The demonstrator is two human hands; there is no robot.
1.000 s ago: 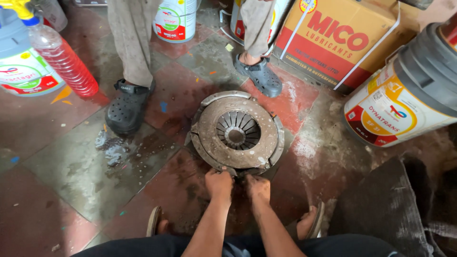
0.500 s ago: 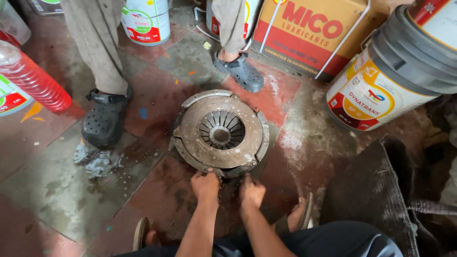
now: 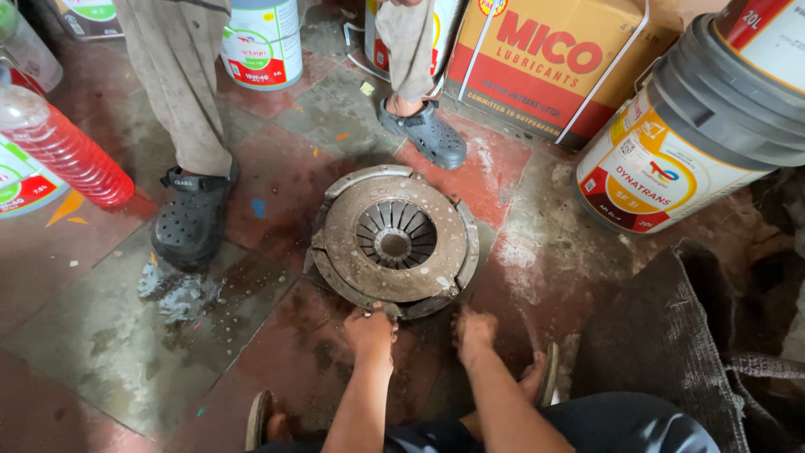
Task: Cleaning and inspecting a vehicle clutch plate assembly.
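A round, rusty metal clutch pressure plate with radial spring fingers at its centre lies flat on the tiled floor. My left hand touches its near rim, fingers curled at the edge. A little to the right, my right hand rests on the floor just off the plate, fingers bent down, holding nothing I can see. My knees and sandalled feet frame the bottom of the view.
Another person stands beyond the plate, one dark clog at left, one grey behind it. A large lubricant pail stands right, a cardboard box behind, a red-liquid bottle left, a dark mat lower right.
My right hand has come off the plate's rim and moved right onto the floor. The left hand stays at the near edge. The view has shifted.
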